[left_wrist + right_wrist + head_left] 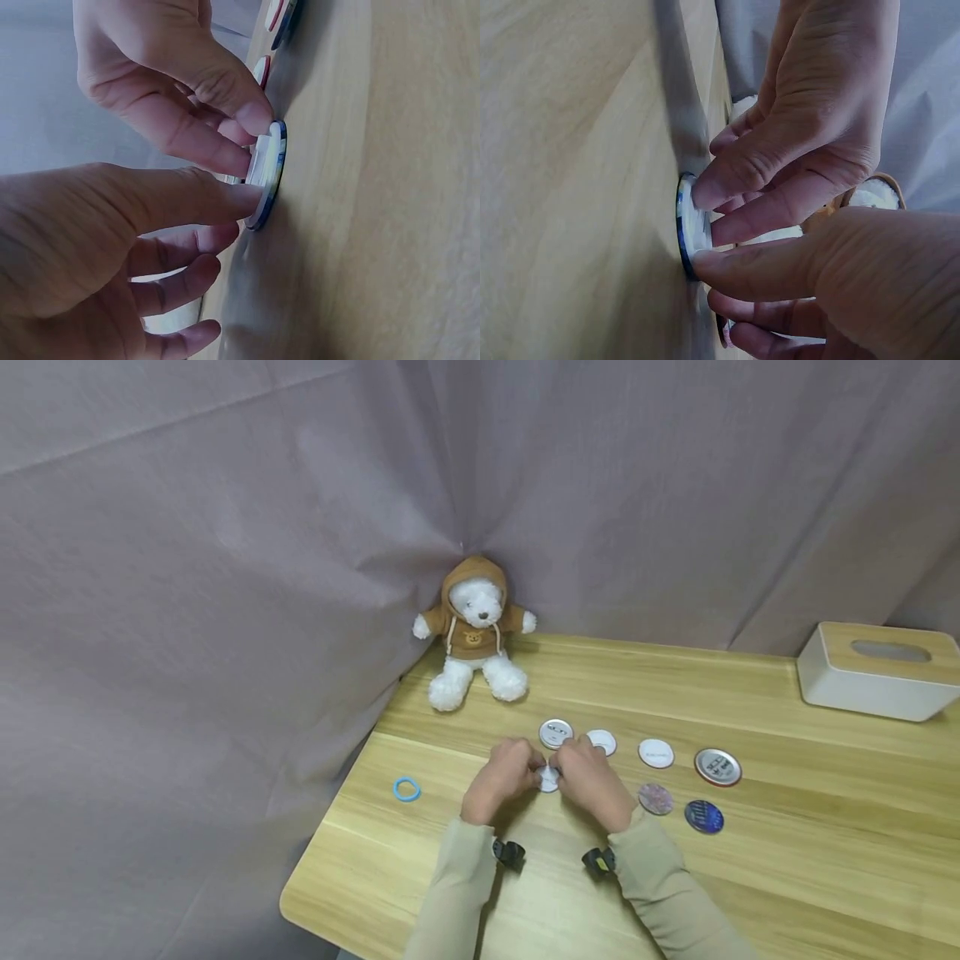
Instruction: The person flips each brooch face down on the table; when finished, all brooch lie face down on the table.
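Observation:
A small round badge [549, 783] lies between the two hands, its white back upward. The left wrist view shows its blue rim and a pale raised piece [261, 161] standing on the back. My left hand [510, 770] pinches at this piece from the left, and my right hand [587, 777] from the right. In the right wrist view both thumbs touch the white back; fingertips partly hide the raised piece. Just beyond the hands are a metal-backed pin badge [556, 733] and a white-backed badge [602, 742], partly covered by the right hand.
Right of the hands lie a white-backed badge [656, 753], a metal-backed pin badge [717, 767], a pinkish badge [656, 799] and a dark blue badge [704, 817]. A light blue ring [407, 789] lies left. Behind sit a teddy bear [476, 639] and a tissue box [862, 681].

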A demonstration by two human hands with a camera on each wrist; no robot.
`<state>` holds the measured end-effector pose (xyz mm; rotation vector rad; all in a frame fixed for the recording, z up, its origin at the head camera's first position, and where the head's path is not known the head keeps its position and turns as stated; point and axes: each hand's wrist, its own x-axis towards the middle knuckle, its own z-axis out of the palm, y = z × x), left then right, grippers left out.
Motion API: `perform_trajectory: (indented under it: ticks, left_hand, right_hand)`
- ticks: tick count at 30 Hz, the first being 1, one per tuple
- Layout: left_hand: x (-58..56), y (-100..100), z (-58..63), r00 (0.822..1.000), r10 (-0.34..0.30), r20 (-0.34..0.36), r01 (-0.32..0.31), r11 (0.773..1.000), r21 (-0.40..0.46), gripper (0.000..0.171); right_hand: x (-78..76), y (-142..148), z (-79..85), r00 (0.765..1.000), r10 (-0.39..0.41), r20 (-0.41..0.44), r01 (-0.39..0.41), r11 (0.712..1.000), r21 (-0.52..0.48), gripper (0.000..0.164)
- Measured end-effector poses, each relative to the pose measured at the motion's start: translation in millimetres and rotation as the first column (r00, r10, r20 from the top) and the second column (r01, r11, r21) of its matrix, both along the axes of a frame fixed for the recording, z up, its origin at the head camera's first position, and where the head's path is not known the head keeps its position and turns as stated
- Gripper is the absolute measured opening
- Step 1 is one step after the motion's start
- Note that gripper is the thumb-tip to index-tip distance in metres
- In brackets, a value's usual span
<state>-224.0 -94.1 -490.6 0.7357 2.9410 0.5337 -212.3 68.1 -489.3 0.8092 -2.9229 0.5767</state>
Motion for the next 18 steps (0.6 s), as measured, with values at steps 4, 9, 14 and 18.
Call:
perform_trajectory:
  ticks: [4, 9, 14, 18]
  left_hand:
    - [2.2, 0.9, -0.6, 1.000, 0.026, 0.010, -0.026, 1.000, 0.007, 0.011]
    - [2.5, 3.2, 2.4, 0.999, 0.043, -0.014, -0.043, 0.999, 0.007, 0.012]
    - [1.1, 11.0, 10.6, 0.999, 0.033, -0.031, -0.032, 0.999, 0.027, 0.025]
    - [1.9, 19.5, 14.4, 1.000, 0.012, -0.016, -0.012, 1.000, 0.016, 0.025]
  right_hand:
    - [3.1, 1.5, 0.6, 1.000, -0.014, -0.011, 0.014, 1.000, -0.010, 0.022]
    - [5.8, 11.1, 4.1, 0.997, -0.027, -0.073, 0.023, 0.998, -0.062, 0.019]
    - [5.9, 26.0, 10.8, 0.995, -0.060, -0.084, 0.055, 0.996, -0.064, 0.021]
    - [7.9, 35.9, 17.7, 0.997, -0.069, -0.041, 0.068, 0.997, -0.030, 0.019]
